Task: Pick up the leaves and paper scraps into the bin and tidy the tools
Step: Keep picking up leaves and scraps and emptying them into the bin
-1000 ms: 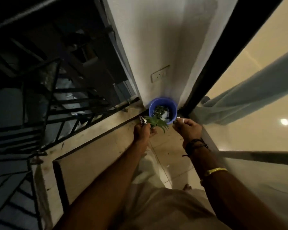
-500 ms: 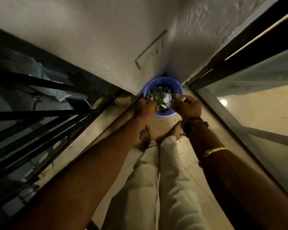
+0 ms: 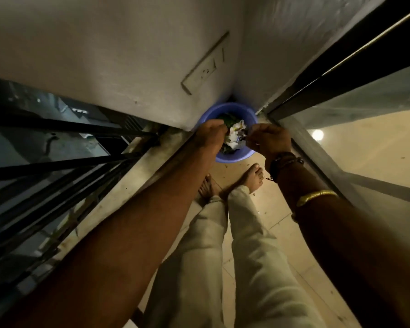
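Observation:
A blue bin (image 3: 231, 107) stands on the floor in the corner, with green leaves (image 3: 229, 120) and white paper scraps (image 3: 234, 136) inside. My left hand (image 3: 210, 136) reaches over the bin's left rim. Its fingers curl down into the bin, and whatever they hold is hidden. My right hand (image 3: 269, 139) hovers over the right rim, fingers curled, pinching a small scrap (image 3: 247, 134) at its fingertips just above the pile.
A white wall with a socket plate (image 3: 202, 72) rises behind the bin. Black railing bars (image 3: 57, 162) and a concrete ledge run along the left. A sliding glass door frame (image 3: 317, 143) is on the right. My bare feet (image 3: 252, 177) stand on the tiled floor by the bin.
Both hands moved from in front of the bin to over its opening. The leaves that stuck out of my left hand are no longer visible there. The view has tilted further down.

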